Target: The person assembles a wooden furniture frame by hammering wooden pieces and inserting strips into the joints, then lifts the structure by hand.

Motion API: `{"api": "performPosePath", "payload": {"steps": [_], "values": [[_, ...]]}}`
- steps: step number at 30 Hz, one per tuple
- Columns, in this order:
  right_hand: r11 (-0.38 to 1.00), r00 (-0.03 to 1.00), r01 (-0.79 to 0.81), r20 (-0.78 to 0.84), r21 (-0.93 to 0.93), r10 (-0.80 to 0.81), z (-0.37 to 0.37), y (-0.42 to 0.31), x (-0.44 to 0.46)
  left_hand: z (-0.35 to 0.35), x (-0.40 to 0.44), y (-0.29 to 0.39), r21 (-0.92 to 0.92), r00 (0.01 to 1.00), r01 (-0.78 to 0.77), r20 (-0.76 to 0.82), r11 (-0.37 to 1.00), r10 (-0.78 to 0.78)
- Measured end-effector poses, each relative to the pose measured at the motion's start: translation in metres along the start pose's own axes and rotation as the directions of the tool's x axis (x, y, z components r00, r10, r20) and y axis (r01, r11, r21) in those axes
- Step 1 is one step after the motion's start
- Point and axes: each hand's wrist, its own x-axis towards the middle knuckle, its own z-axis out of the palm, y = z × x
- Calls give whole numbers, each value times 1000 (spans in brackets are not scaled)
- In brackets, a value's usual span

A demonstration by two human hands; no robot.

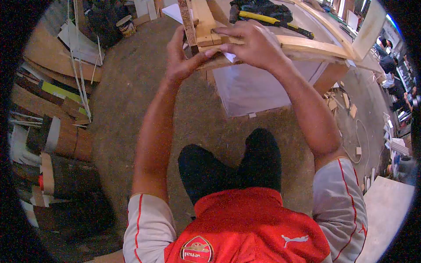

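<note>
At the top centre, a light wooden frame (302, 43) lies on the workbench, with a short wooden piece (206, 33) at its left corner. My left hand (182, 59) wraps round this corner from the left, its thumb under the front end. From the right, my right hand (252, 44) pinches the same end between thumb and fingers. A darker upright board (187, 22) stands against the corner's left side. Behind my right hand lies a hammer (258, 18) with a yellow and black handle, next to a black bag (274, 11).
Boards and offcuts (61, 94) are stacked along the left side. A bucket (126, 26) stands at the upper left. Wood scraps (346, 101) and a thin cable (362, 127) lie on the floor at right. Several people (388, 65) are at the far right.
</note>
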Motion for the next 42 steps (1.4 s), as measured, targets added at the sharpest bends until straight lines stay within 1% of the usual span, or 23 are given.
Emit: {"api": "performPosePath", "payload": {"steps": [2, 3, 5, 8, 11, 14, 17, 18, 21, 24, 26, 27, 28, 29, 31, 32, 34, 35, 37, 38, 41, 42], "values": [[1000, 1000, -1, -18, -17, 0, -5, -6, -1, -5, 3, 4, 207, 999, -31, 28, 978, 25], [999, 1000, -22, -14, -32, 21, -6, -7, 1, -5, 5, 4, 210, 1000, -18, 13, 978, 16], [995, 997, -74, -3, -63, 74, -8, -10, 0, -1, 6, 3, 207, 1000, 12, -11, 978, -10], [999, 998, -36, -58, 1, 36, -2, -2, 0, 0, 4, -2, 175, 996, -78, -17, 981, 82], [986, 988, -154, 7, -60, 154, -9, -11, -1, 0, 3, -1, 120, 995, -93, -5, 988, 95], [968, 965, -250, 86, 21, 248, -2, -4, 5, -3, 5, -10, 120, 997, -72, 19, 990, 70], [984, 984, -179, 5, -23, 179, -3, -13, 3, -2, 2, -4, 159, 997, -70, -14, 985, 73], [983, 983, -182, -25, -2, 182, -3, -17, 2, -3, 1, -5, 150, 997, -69, -16, 986, 72], [990, 993, -118, 23, 73, 116, -2, -5, 8, -3, 4, -13, 135, 997, -64, -27, 989, 69], [969, 983, -179, 67, 170, 170, 5, 6, 9, 0, 11, -22, 104, 996, -78, -35, 992, 82], [966, 971, -220, 123, 133, 204, -17, -8, 15, 0, 12, -31, 45, 997, -67, -33, 997, 68], [966, 965, -233, 145, 111, 216, -25, -12, 19, 1, 12, -30, 58, 998, -47, -37, 997, 49], [980, 987, -154, 73, 125, 146, -14, -1, 18, 4, 12, -28, 71, 999, -30, -44, 997, 33], [981, 986, -159, 64, 109, 153, -15, -2, 17, 6, 12, -25, 84, 999, -12, -51, 996, 17], [983, 985, -168, 44, 78, 165, -18, -9, 15, -1, 12, -21, 180, 999, -48, 6, 983, 47], [986, 990, -140, 39, 85, 137, -14, -1, 16, -3, 15, -21, 228, 997, -69, 37, 971, 62], [992, 996, -83, 31, 97, 80, -6, 9, 21, -2, 17, -30, 139, 998, -69, 17, 988, 67], [985, 988, -149, 50, 89, 145, -4, 13, 18, 0, 16, -35, 89, 998, -65, 12, 994, 64], [957, 957, -282, 85, 64, 277, -15, -11, 18, -4, 15, -41, 7, 1000, 18, 16, 1000, -18], [978, 979, -205, 9, 43, 205, -10, -12, 13, -8, 11, -40, -30, 998, 55, 16, 998, -54], [991, 990, -136, 47, -14, 137, -5, -15, 11, -13, 6, -32, -111, 999, 17, -25, 994, -19], [998, 987, -47, -155, -39, 40, 4, -18, 4, -20, 1, -27, -56, 1000, 31, 1, 998, -31]]}}
